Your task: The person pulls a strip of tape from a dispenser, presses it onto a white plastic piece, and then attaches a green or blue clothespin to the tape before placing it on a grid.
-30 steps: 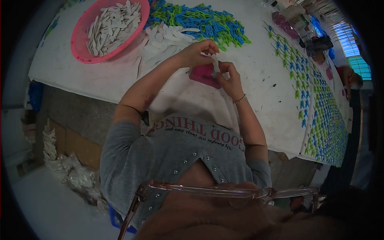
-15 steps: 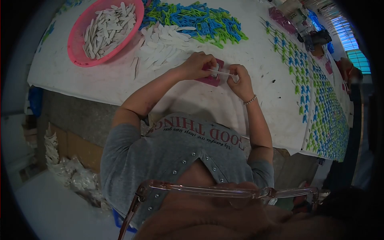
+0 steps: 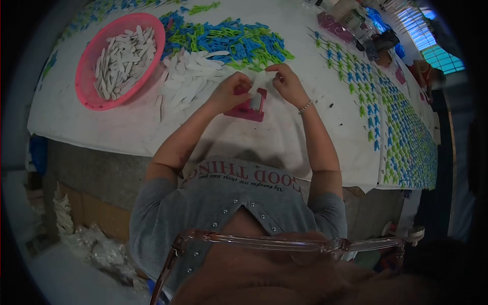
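Observation:
A dark pink holder [image 3: 245, 113] with a pale roll in it, like a tape dispenser, sits on the white-covered table in front of me. My left hand [image 3: 230, 93] is over its left side, fingers curled and thumb stretched across; what they grip is hidden. Beyond the holder, my right hand [image 3: 290, 85] has its thumb and forefinger bent together at the end of a pale strip [image 3: 261, 79]. That strip lies between my hands and is blurred. Flat white pieces [image 3: 190, 76] are heaped left of my left hand. Blue and green clips [image 3: 229, 40] are piled just beyond both hands.
A pink basket [image 3: 84, 81] full of similar white pieces stands at the left. Rows of blue and green clips [image 3: 409, 137] cover the table's right side. Bags and a dark object [image 3: 385, 40] lie at the back right. The table's front edge is near my body.
The view has shifted. My right hand has moved away from me, from beside the holder to beyond it, and the strip has moved with it. My left hand stays at the holder.

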The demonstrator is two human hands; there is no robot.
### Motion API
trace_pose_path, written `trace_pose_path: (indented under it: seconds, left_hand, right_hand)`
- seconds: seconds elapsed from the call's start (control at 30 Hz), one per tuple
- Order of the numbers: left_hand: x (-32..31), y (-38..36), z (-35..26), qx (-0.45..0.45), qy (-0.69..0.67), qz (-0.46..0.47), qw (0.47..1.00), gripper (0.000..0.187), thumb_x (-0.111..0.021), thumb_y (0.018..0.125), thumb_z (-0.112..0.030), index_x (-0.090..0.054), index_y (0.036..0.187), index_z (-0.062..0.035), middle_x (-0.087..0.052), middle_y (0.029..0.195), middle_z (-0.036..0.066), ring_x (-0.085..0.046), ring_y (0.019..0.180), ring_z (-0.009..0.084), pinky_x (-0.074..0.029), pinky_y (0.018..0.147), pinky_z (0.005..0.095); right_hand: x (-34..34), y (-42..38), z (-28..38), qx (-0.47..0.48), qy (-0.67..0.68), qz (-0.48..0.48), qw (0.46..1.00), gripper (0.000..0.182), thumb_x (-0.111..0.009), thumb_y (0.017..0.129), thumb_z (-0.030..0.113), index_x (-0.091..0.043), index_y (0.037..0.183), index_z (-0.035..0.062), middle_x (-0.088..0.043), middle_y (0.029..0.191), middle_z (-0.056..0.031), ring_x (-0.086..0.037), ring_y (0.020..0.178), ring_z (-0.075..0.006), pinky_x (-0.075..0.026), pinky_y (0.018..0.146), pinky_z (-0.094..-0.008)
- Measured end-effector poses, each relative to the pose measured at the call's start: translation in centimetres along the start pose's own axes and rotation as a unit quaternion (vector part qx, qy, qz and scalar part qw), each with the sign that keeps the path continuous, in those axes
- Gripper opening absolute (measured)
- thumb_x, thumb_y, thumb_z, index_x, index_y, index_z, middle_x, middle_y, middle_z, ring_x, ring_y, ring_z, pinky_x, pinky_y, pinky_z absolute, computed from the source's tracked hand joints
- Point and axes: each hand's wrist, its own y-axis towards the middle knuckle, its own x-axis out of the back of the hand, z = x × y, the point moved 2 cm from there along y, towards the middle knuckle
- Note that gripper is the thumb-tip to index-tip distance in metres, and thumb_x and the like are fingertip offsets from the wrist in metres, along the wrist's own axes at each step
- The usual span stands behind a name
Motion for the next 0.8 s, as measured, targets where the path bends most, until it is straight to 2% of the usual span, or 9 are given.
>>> trace_pose_path:
  seconds: [0.1,0.2,0.3,0.43,0.5,0.57,0.63,0.7,0.8]
  left_hand:
    - [1.6,-1.0,0.0,-0.032,0.074,-0.018,0.997,0.034,-0.07,0.076,-0.003,-0.05,0.103,-0.006,-0.057,0.086,0.0,-0.054,0.077,0.0073,-0.044,0.071,0.0256]
    - [1.8,-2.2,-1.1,-0.028,0.056,-0.034,0.997,0.035,-0.071,0.074,-0.002,-0.05,0.103,-0.0057,-0.057,0.088,0.0,-0.052,0.078,0.0074,-0.042,0.075,0.0246]
    - [2.0,-3.0,-1.1,-0.017,0.016,-0.036,0.999,0.035,-0.07,0.074,-0.002,-0.051,0.102,-0.006,-0.055,0.089,-0.001,-0.051,0.079,0.007,-0.041,0.076,0.0237]
    - [2.1,-3.5,-1.4,0.042,-0.041,-0.043,0.997,0.035,-0.069,0.074,0.0,-0.05,0.103,-0.0067,-0.053,0.087,-0.003,-0.049,0.08,0.0066,-0.04,0.075,0.0228]
    - [2.0,-3.5,-1.5,0.074,-0.114,-0.032,0.99,0.036,-0.067,0.075,0.001,-0.05,0.104,-0.0077,-0.051,0.086,-0.004,-0.047,0.08,0.0065,-0.039,0.074,0.0221]
    - [1.7,-3.2,-2.0,0.083,-0.127,-0.027,0.988,0.036,-0.067,0.075,0.002,-0.049,0.104,-0.008,-0.05,0.087,-0.004,-0.047,0.08,0.0064,-0.039,0.073,0.022]
    - [1.3,-3.1,-2.3,0.098,-0.137,-0.032,0.985,0.036,-0.067,0.075,0.002,-0.049,0.104,-0.0083,-0.05,0.087,-0.003,-0.046,0.08,0.0063,-0.039,0.073,0.022]
    - [0.8,-2.7,-2.5,0.077,-0.144,0.0,0.987,0.036,-0.068,0.074,0.003,-0.049,0.103,-0.0088,-0.05,0.088,-0.003,-0.047,0.08,0.0067,-0.041,0.073,0.0221]
    - [0.3,-2.3,-2.6,0.059,-0.129,0.013,0.99,0.037,-0.068,0.073,0.004,-0.049,0.102,-0.0086,-0.049,0.088,-0.002,-0.048,0.081,0.0074,-0.042,0.073,0.0223]
  right_hand:
    - [-2.9,2.9,-2.7,0.098,-0.195,-0.016,0.976,0.028,-0.056,0.078,0.002,-0.062,0.105,0.009,-0.057,0.099,-0.0119,-0.058,0.087,-0.0273,-0.049,0.075,-0.0374]
    - [-5.1,5.4,-4.6,0.057,-0.299,0.021,0.952,0.022,-0.056,0.08,0.008,-0.063,0.101,0.0085,-0.057,0.099,-0.0134,-0.059,0.09,-0.0306,-0.049,0.077,-0.0398]
    - [-6.0,6.0,-5.0,0.046,-0.351,0.027,0.935,0.018,-0.053,0.082,0.01,-0.063,0.096,0.0081,-0.057,0.099,-0.0123,-0.06,0.087,-0.0304,-0.05,0.075,-0.0398]
    - [-4.9,5.2,-4.0,0.038,-0.311,-0.007,0.95,0.013,-0.057,0.083,0.014,-0.063,0.092,0.0081,-0.057,0.095,-0.0125,-0.061,0.081,-0.0306,-0.05,0.074,-0.04]
    - [-2.5,4.1,-2.6,-0.024,-0.221,-0.046,0.974,0.014,-0.061,0.085,0.017,-0.062,0.093,0.006,-0.059,0.095,-0.0111,-0.063,0.078,-0.0233,-0.051,0.069,-0.0345]
    - [-0.7,2.5,-2.1,-0.103,-0.049,-0.069,0.991,0.018,-0.062,0.087,0.015,-0.059,0.1,0.0032,-0.06,0.099,-0.0078,-0.064,0.081,-0.0151,-0.052,0.069,-0.0279]
    - [0.5,-0.2,-0.1,-0.107,0.217,-0.106,0.964,0.022,-0.058,0.089,0.008,-0.055,0.109,0.0001,-0.06,0.104,-0.0057,-0.062,0.092,-0.0118,-0.054,0.074,-0.0265]
    - [1.0,-2.9,2.6,-0.093,0.321,-0.144,0.931,0.026,-0.057,0.089,0.004,-0.052,0.114,0.0004,-0.061,0.102,-0.0059,-0.06,0.098,-0.0141,-0.054,0.079,-0.0299]
    - [0.3,-6.1,4.2,-0.1,0.401,-0.15,0.898,0.028,-0.059,0.086,0.001,-0.053,0.114,0.0003,-0.061,0.1,-0.007,-0.059,0.099,-0.0144,-0.054,0.081,-0.0319]
